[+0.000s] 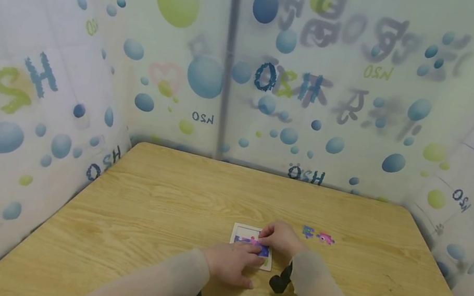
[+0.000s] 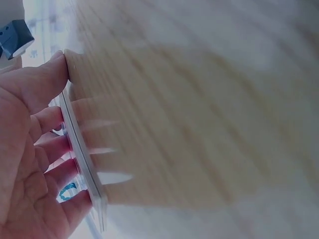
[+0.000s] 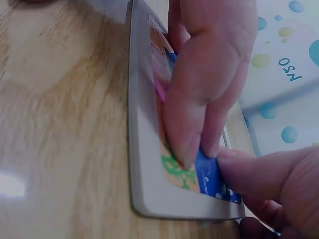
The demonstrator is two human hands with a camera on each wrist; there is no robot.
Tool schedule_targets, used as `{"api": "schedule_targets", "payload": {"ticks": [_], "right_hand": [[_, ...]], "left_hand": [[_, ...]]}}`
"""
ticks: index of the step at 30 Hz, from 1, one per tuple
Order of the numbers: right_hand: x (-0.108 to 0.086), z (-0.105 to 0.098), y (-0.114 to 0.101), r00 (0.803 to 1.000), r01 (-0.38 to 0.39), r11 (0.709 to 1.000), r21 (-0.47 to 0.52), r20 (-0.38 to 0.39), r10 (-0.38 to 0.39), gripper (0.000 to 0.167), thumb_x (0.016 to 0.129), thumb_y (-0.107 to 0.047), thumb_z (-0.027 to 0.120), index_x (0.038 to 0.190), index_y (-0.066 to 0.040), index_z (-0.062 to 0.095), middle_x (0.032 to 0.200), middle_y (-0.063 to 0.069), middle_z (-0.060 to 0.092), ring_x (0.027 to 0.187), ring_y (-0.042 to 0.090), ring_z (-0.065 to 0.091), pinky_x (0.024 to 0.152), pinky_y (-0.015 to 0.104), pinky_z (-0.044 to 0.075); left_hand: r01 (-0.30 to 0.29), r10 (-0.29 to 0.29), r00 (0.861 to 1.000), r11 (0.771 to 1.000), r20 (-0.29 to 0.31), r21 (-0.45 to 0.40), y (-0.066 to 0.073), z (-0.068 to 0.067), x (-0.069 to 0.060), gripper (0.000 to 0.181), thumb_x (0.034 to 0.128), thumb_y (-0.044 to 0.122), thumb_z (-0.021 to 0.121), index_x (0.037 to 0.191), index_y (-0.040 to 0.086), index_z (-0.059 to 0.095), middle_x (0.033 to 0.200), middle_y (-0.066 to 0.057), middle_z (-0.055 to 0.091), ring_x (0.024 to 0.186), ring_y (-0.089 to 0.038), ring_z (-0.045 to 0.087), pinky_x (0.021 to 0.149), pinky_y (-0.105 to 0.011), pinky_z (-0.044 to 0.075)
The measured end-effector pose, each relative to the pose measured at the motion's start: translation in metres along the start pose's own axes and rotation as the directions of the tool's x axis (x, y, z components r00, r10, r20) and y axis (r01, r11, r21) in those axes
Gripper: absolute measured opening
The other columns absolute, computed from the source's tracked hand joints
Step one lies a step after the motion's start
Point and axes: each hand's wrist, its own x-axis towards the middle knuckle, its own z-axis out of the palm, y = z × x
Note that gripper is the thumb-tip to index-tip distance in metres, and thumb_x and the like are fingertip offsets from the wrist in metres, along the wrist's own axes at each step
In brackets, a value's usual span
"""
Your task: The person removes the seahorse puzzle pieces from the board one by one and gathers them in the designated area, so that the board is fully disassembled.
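Note:
A white-framed puzzle tray (image 1: 235, 228) (image 3: 144, 169) lies on the table, its picture partly covered by hands. The left hand (image 1: 232, 263) (image 2: 30, 149) rests over its lower left part, fingers spread, thumb apart near the frame's edge. In the right wrist view, left fingers (image 3: 184, 154) press on a green and orange part beside a blue part (image 3: 208, 174). The right hand (image 1: 282, 238) (image 3: 284, 184) bends over the upper right side; one fingertip touches the blue part, other fingers are curled beyond the frame. Whether it pinches a piece is hidden.
Two loose puzzle pieces, one blue-green (image 1: 308, 231) and one pink (image 1: 326, 238), lie right of the tray on the wooden table (image 1: 152, 196). Patterned curtain-like walls (image 1: 196, 56) stand behind and at both sides. Black wrist devices (image 1: 280, 281) hang by the sleeves.

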Motion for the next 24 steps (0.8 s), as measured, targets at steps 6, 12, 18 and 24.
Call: {"api": "schedule_targets", "payload": {"ticks": [6, 12, 18, 24], "right_hand": [[0.0016, 0.0006, -0.0002, 1.0, -0.002, 1.0, -0.007, -0.012, 0.002, 0.005, 0.083, -0.007, 0.073, 0.08, -0.008, 0.07, 0.093, 0.005, 0.053, 0.088, 0.021, 0.049, 0.085, 0.038, 0.041], [0.0009, -0.0005, -0.0035, 1.0, -0.009, 0.999, -0.036, 0.0, 0.009, 0.004, 0.083, -0.006, 0.073, 0.081, -0.007, 0.07, 0.092, 0.004, 0.056, 0.087, 0.02, 0.05, 0.084, 0.038, 0.042], [0.0002, -0.001, -0.0033, 1.0, 0.023, 0.999, -0.041, 0.016, -0.023, 0.004, 0.084, -0.005, 0.072, 0.08, -0.005, 0.07, 0.085, 0.001, 0.06, 0.08, 0.017, 0.053, 0.077, 0.033, 0.045], [-0.0005, -0.0004, -0.0021, 0.999, 0.032, 0.998, -0.051, 0.008, -0.031, 0.004, 0.083, -0.006, 0.072, 0.081, -0.006, 0.069, 0.092, 0.004, 0.053, 0.086, 0.019, 0.05, 0.079, 0.035, 0.043]], "left_hand": [[0.005, -0.005, 1.0, 1.0, 0.0, -0.005, -0.0006, 0.0005, 0.0003, 0.062, 0.0899, 0.049, 0.061, 0.143, 0.021, 0.048, 0.154, -0.003, 0.034, 0.142, -0.022, 0.029, 0.115, -0.035, 0.025], [0.013, -0.013, 1.0, 1.0, 0.003, -0.009, -0.0016, 0.0032, 0.0024, 0.062, 0.0897, 0.05, 0.061, 0.144, 0.022, 0.047, 0.154, -0.003, 0.033, 0.142, -0.022, 0.028, 0.115, -0.035, 0.025], [0.017, -0.017, 1.0, 1.0, 0.008, -0.009, -0.0006, 0.0024, 0.0021, 0.063, 0.0897, 0.05, 0.061, 0.144, 0.022, 0.046, 0.154, -0.003, 0.033, 0.142, -0.022, 0.028, 0.115, -0.036, 0.024], [0.021, -0.021, 1.0, 1.0, 0.012, -0.009, 0.0008, 0.0014, 0.0016, 0.062, 0.0897, 0.05, 0.062, 0.144, 0.022, 0.047, 0.154, -0.003, 0.033, 0.142, -0.022, 0.028, 0.115, -0.036, 0.024]]}}
